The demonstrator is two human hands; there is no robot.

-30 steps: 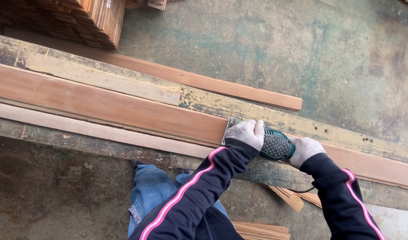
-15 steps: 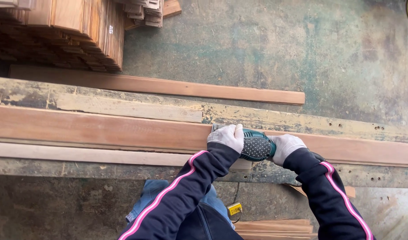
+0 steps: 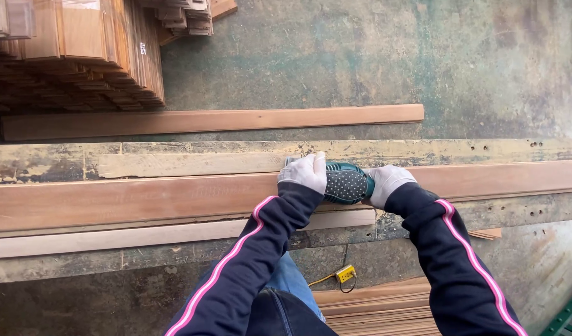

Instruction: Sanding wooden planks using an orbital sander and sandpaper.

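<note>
A green hand-held sander (image 3: 346, 183) rests on a long reddish wooden board (image 3: 142, 200) that lies across a worn, paint-stained workbench (image 3: 61, 160). My left hand (image 3: 304, 172), in a white glove, presses on the sander's front. My right hand (image 3: 388, 182), also gloved, grips its rear. Both arms wear dark sleeves with pink stripes. A paler board (image 3: 130, 237) lies just in front of the reddish one.
Another long board (image 3: 211, 120) lies on the concrete floor beyond the bench. A stack of timber (image 3: 74, 53) stands at the upper left. More boards (image 3: 385, 305) and a yellow plug (image 3: 345, 273) lie on the floor below, beside my jeans (image 3: 290, 280).
The sander and both hands have slid left along the reddish board. The view has swung, so the boards now run level across the frame.
</note>
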